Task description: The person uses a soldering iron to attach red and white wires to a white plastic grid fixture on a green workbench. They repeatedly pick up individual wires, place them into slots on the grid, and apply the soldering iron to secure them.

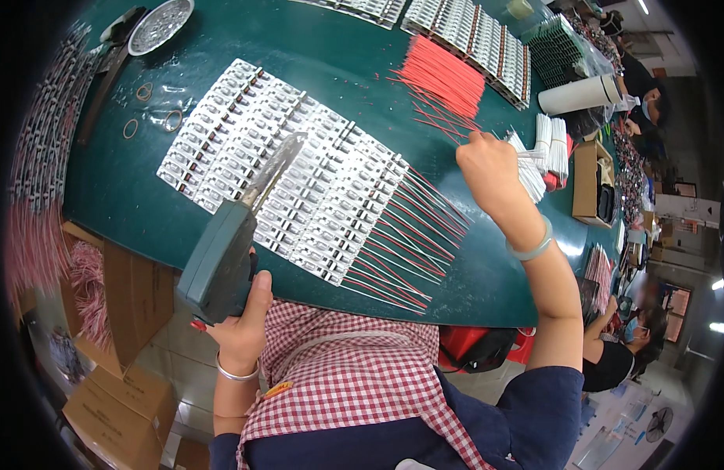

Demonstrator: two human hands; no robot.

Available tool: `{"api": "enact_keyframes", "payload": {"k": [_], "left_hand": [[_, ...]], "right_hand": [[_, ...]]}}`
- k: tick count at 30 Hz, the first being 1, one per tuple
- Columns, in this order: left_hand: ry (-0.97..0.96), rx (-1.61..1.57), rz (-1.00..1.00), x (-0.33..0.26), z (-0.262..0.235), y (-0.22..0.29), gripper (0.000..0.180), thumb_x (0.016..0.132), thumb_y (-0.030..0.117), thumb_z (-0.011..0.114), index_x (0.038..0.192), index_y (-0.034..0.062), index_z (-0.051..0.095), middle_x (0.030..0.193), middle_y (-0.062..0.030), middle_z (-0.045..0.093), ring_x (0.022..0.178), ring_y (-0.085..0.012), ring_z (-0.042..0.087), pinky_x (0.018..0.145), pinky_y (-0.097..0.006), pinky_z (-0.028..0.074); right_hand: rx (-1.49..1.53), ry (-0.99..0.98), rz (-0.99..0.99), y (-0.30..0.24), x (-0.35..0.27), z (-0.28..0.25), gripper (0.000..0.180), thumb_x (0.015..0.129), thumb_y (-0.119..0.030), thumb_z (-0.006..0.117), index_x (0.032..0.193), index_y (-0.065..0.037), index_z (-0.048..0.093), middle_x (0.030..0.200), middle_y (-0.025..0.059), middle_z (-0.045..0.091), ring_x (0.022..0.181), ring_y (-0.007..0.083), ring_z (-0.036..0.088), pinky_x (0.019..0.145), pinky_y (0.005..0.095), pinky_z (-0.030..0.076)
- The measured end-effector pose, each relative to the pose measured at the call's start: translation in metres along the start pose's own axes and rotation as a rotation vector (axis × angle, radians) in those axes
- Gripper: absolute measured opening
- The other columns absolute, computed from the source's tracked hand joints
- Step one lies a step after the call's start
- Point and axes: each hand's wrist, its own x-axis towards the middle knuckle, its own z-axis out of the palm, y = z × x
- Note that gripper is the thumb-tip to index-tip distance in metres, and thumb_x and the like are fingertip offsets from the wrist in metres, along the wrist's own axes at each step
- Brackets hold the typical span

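Overhead, the labelled parts read as follows.

Hidden or unclear: the fingertips of the right hand (487, 168) are turned away from the camera, so what they pinch cannot be made out in full; a thin white wire (530, 155) runs out from them to the right. The nose of the soldering gun (229, 243) is blurred where it crosses the boards. Strips at the far left edge are smeared by the lens and cannot be told apart.

Left hand (240, 329): closed around the grip of the grey-green soldering gun, held at the near table edge; its metal tip (287, 153) reaches over the white circuit boards (283, 168).

Right hand: closed in a pinch, raised over the table just beside the bundle of white wires (546, 153) and near the fan of red wires (440, 78).

Circuit boards: a flat sheet of small white units lying on the green table (330, 55); red and white leads (413, 235) stick out from its right edge.

Containers: a round metal dish (160, 25) at the far left holds small grey bits, too small to name. An open brown box (590, 178) at the right edge holds something dark. Cardboard cartons (115, 407) stand on the floor at lower left, contents out of sight.

Loose items: rubber bands (146, 110) lie on the table near the dish; a white roll (577, 94) lies on its side beyond the wires.

Cut off: further board panels (471, 39) run past the top edge.

Other people: seated at the right rim, partly out of view.
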Motion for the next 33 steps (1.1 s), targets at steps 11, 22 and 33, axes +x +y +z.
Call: {"api": "enact_keyframes", "payload": {"k": [11, 22, 33], "left_hand": [[-0.095, 0.112, -0.039, 0.007, 0.003, 0.0, 0.036, 0.083, -0.003, 0.071, 0.117, -0.0082, 0.06, 0.103, -0.0164, 0.068, 0.057, -0.0107, 0.057, 0.048, -0.024, 0.045], [-0.139, 0.282, -0.009, 0.007, 0.009, 0.001, 0.021, 0.081, 0.003, 0.078, 0.099, -0.0024, 0.069, 0.087, -0.0085, 0.071, 0.069, -0.0149, 0.065, 0.063, -0.028, 0.051], [-0.209, 0.351, 0.135, 0.016, 0.018, 0.003, 0.017, 0.078, 0.002, 0.078, 0.093, -0.0024, 0.069, 0.082, -0.0092, 0.071, 0.065, -0.0151, 0.066, 0.061, -0.027, 0.051]], "right_hand": [[0.789, 0.67, 0.124, -0.078, 0.014, -0.025, 0.021, 0.072, 0.006, 0.066, 0.09, -0.004, 0.071, 0.085, 0.0079, 0.064, 0.078, 0.0254, 0.061, 0.066, 0.0353, 0.051], [0.847, 0.719, 0.115, -0.121, 0.02, -0.002, 0.032, 0.067, 0.011, 0.07, 0.096, -0.001, 0.07, 0.087, 0.0091, 0.066, 0.077, 0.0254, 0.061, 0.064, 0.0358, 0.051], [0.841, 0.715, 0.065, -0.122, 0.021, 0.004, 0.029, 0.069, 0.002, 0.065, 0.098, 0.003, 0.067, 0.092, 0.0109, 0.063, 0.081, 0.0268, 0.058, 0.068, 0.0364, 0.05]]}}
